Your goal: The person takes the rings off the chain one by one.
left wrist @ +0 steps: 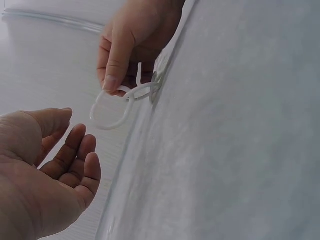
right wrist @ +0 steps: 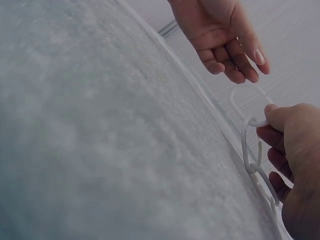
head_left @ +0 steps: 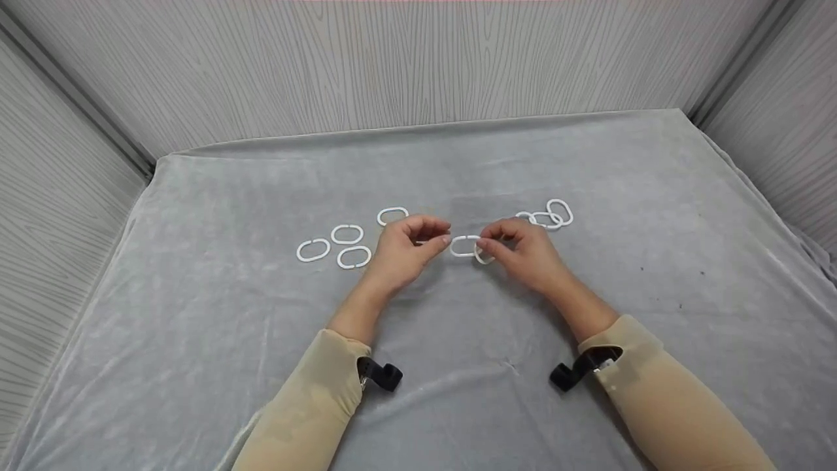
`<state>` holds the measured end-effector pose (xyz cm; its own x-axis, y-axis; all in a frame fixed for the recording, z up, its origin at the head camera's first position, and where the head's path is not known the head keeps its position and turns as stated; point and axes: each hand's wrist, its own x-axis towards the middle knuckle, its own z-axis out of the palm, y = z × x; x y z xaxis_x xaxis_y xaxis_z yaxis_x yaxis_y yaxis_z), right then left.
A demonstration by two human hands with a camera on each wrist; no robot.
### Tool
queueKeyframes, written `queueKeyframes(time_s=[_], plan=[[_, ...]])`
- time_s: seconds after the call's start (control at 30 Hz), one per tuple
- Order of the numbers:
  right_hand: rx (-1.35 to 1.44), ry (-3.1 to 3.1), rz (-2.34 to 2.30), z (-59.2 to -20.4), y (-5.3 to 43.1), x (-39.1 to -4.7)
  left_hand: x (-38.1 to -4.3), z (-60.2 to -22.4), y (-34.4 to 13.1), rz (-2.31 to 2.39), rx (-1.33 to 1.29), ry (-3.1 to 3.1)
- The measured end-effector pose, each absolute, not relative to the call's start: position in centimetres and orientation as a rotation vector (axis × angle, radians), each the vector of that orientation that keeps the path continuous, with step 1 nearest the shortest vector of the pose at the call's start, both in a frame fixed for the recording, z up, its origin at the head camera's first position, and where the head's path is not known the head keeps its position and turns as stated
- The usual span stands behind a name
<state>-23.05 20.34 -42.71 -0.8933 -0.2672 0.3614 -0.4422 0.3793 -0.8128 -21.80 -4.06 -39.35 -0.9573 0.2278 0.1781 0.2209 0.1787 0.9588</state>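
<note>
My right hand [head_left: 526, 252] pinches a white oval plastic chain link [head_left: 463, 256] between thumb and fingers near its right end. A second link [head_left: 482, 261] hangs through it below the fingertips. In the right wrist view, more joined links [right wrist: 245, 145] trail down beside the right hand's fingers. To the left of the pinched link, my left hand [head_left: 407, 252] is held with loosely bent fingers. The left wrist view shows nothing between this hand's thumb and fingers, and a small gap separates it from the link.
Several loose white links, among them one at far left [head_left: 299, 252] and one farther back [head_left: 392, 209], lie on the grey cloth [head_left: 458, 366] left of the hands. The chain's far end [head_left: 571, 212] rests beyond the right hand. A grey wood-grain panel [head_left: 392, 65] stands behind the table.
</note>
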Motion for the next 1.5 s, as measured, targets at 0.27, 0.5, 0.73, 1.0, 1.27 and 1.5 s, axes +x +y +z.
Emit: queueKeyframes(time_s=[0.27,0.5,0.73,1.0,1.27,1.5], plan=[[0.645,-2.456,1.536,-42.6,20.4,-22.9,-21.9,-40.4,-3.8,1.971,0.468,2.376],[0.631,-2.437,1.548,-42.7,20.3,-23.0,-22.0,-41.4,-3.8,1.99,0.449,2.319],[0.63,-2.412,1.572,-42.6,20.2,-22.8,-21.9,-41.7,-3.7,1.979,0.471,2.288],[0.626,-2.437,1.564,-41.9,20.4,-22.6,-22.1,-41.7,-3.5,1.946,0.509,2.329],[0.604,-2.46,1.572,-41.8,20.4,-22.5,-22.0,-41.8,-3.5,1.95,0.495,2.345],[0.554,-2.489,1.509,-41.7,20.4,-22.5,-21.7,-41.8,-3.6,2.0,0.445,2.331]])
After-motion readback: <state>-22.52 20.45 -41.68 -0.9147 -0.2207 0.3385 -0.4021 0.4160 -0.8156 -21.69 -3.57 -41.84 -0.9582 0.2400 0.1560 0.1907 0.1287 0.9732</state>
